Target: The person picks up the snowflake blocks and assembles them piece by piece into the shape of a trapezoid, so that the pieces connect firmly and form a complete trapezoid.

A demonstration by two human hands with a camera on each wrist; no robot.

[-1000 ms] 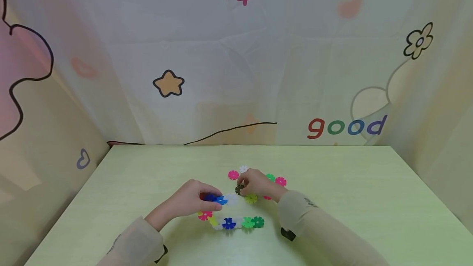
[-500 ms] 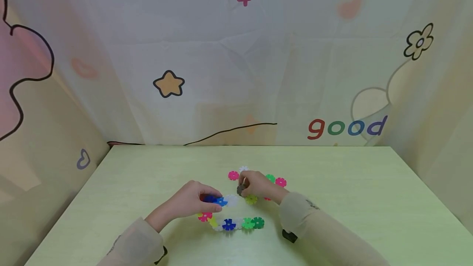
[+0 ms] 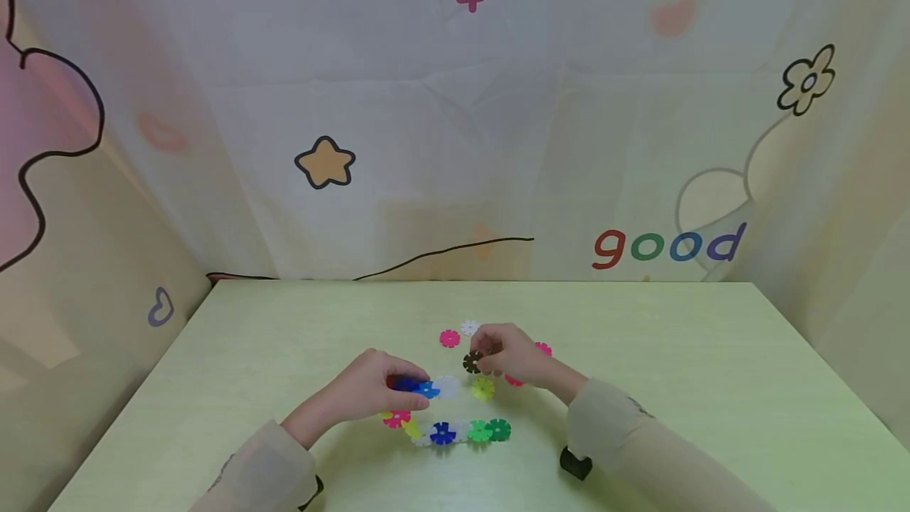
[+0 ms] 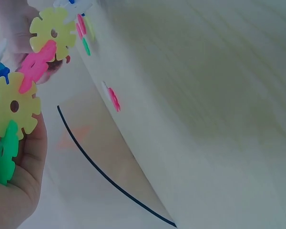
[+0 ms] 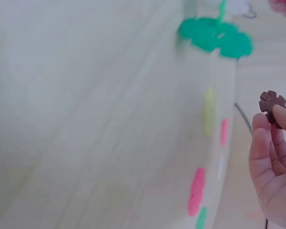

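Observation:
In the head view my left hand (image 3: 373, 385) grips a chain of interlocked plastic snowflake discs, thumb and fingers around its blue end near a light blue disc (image 3: 427, 390). The chain bends round to a pink disc (image 3: 396, 419), a dark blue one (image 3: 442, 434) and a dark green disc (image 3: 500, 430). In the left wrist view a yellow disc (image 4: 14, 106) and a green disc (image 4: 5, 155) lie against that hand. My right hand (image 3: 515, 354) pinches a single brown snowflake disc (image 3: 472, 362) between thumb and fingertips, apart from the chain; the right wrist view shows it too.
Loose discs lie on the pale table (image 3: 284, 330): a pink one (image 3: 449, 338) and a white one (image 3: 469, 328) farther back, a yellow one (image 3: 483, 388) below the right hand, and another pink disc (image 3: 543, 348) partly behind it. A printed cloth (image 3: 426, 141) hangs behind the table.
My right hand has picked the brown disc up from among the loose ones and moved a little to the right with it. My left hand and the chain have hardly moved.

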